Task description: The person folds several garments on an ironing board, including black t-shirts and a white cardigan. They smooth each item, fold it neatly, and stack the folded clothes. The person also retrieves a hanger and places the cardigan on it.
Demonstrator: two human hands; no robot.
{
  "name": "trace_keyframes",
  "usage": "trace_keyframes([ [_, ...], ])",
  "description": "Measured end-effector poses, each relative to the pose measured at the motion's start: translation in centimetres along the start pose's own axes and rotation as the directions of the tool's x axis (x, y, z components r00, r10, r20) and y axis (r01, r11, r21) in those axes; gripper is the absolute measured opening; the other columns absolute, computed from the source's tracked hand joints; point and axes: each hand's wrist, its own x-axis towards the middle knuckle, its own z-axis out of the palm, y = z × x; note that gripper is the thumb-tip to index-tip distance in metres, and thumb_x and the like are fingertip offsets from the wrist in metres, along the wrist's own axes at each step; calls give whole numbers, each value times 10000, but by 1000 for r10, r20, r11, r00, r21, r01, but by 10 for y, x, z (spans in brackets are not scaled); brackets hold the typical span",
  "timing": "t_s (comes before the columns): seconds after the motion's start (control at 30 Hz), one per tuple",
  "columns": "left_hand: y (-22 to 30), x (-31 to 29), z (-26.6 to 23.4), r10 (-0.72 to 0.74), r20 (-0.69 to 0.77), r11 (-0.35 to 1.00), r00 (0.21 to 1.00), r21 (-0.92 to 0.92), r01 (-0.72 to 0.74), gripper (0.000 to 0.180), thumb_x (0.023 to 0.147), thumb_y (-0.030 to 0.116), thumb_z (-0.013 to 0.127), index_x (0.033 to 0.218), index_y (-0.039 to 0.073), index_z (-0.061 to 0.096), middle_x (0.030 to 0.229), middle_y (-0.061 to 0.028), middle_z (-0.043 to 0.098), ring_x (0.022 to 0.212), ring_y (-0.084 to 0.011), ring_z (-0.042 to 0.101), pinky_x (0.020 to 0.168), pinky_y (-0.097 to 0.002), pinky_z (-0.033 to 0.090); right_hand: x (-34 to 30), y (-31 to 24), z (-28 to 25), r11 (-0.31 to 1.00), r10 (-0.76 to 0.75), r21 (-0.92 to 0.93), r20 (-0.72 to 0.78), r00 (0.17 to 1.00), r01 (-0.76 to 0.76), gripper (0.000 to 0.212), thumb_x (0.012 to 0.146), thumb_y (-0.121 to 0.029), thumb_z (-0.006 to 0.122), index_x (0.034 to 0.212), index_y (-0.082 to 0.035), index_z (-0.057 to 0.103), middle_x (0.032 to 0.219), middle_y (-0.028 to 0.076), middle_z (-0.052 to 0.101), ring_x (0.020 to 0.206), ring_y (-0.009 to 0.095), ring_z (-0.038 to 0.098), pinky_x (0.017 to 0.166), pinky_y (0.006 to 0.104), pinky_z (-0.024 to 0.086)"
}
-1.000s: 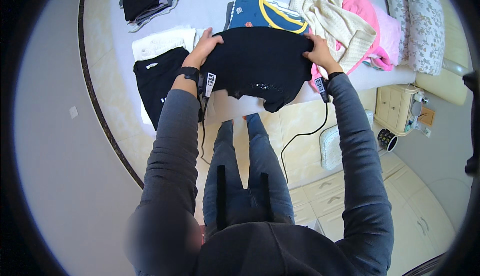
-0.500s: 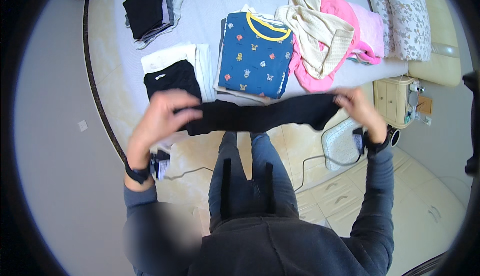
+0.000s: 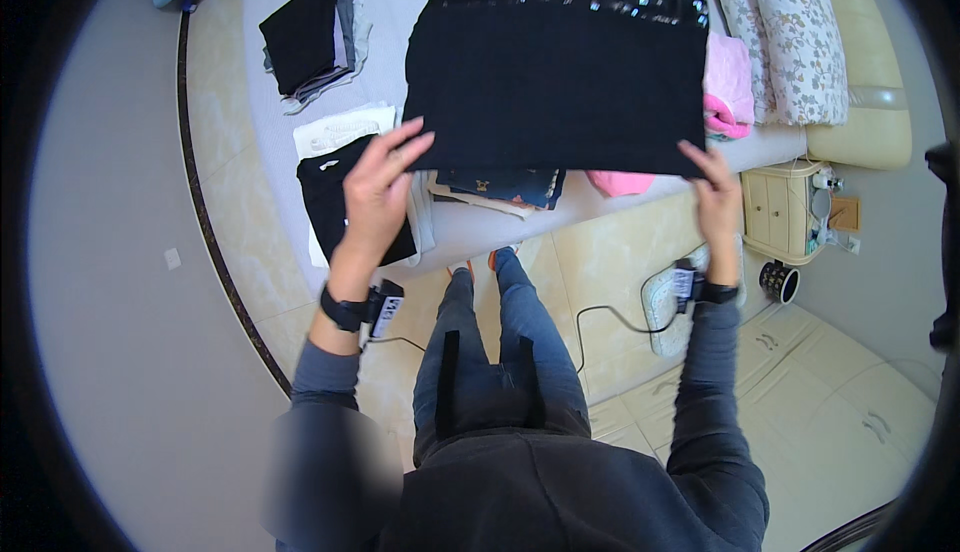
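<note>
- Garment (image 3: 555, 82), black, spread wide across the upper centre of the frame, over the bed (image 3: 388, 42) and part of the folded clothes there; shiny sequins run along its far edge, and its near edge is drawn out straight between both hands.
- Left hand (image 3: 378, 192), just left of centre: fingers closed over the near left corner of the black cloth, two of them stretched out and slightly apart on top; the thumb is hard to make out.
- Right hand (image 3: 715, 197), right of centre: fingertips closed on the near right corner, slightly blurred, with a small gap between the fingers.
- Black top (image 3: 322, 192), left of centre, near the left hand, lying partly over folded white clothes (image 3: 340, 130).
- Blue patterned cloth (image 3: 500, 185), at the centre, showing below the near edge of what is held, with pale layers under it.
- Pink cloth (image 3: 620, 184), right of centre, also peeking out below that edge; more pink fabric (image 3: 728, 77) lies at upper right, beside the floral pillows (image 3: 800, 37).
- Stack of dark and grey clothes (image 3: 300, 37), upper left, well apart from the hands.
- Cream nightstand (image 3: 775, 212), right side of the frame, with a dark bin (image 3: 778, 282) just below it.
</note>
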Motion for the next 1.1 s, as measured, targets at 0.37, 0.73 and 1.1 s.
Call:
trace_keyframes([
  [0.37,-177,-145,132,-731,82,664,678,-142,734,334,750,11,569,1071,41,655,1169,-171,595,1037,-256,595,903,-301,447,-88,125,227,107,727,621,483,487,-776,376,771,-98,544,1140,-132,609,1095,26,591,995,178,516,899,413,375],
  [0.73,-239,7,167,-863,475,-10,173,-359,933,521,828,412,653,1103,-28,603,1008,-115,635,897,-201,590,824,-303,452,60,138,224,242,765,647,331,552,-723,272,789,-234,721,963,-42,640,732,-50,566,611,64,491,513,202,314],
  [1.1,-206,12,139,-552,-371,821,747,-397,410,159,788,84,731,896,12,639,771,21,557,678,-45,474,622,-180,405,69,115,206,697,581,619,-190,792,-363,176,869,-164,658,920,4,669,660,-73,472,611,26,386,544,185,311],
])
